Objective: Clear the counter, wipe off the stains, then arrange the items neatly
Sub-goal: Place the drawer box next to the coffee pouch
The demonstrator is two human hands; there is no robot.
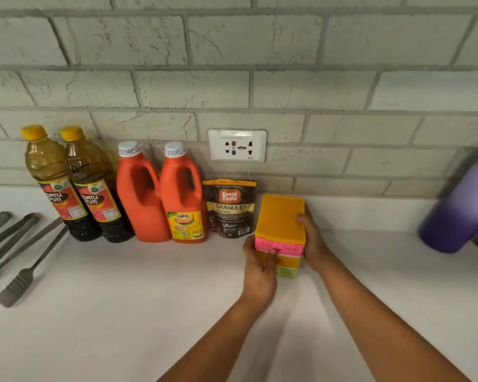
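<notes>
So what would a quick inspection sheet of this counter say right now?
Surface: white counter, no stains visible.
Job's things: colourful drawer box beside coffee pouch; two orange jugs and two dark bottles lined along the wall.
Clutter: metal tongs at left; purple bottle at right, blurred.
Grips: left hand and right hand hold the box's sides.
Cables: nothing seen.
Surroundings: brick wall, wall socket.

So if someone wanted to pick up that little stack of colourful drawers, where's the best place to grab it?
Probably by its two flat side walls, coming from the front. The drawer stack is a tall, narrow box standing upright, and the left hand and right hand already clasp it that way. The coffee pouch crowds its left side, so a front approach looks easiest.
</notes>
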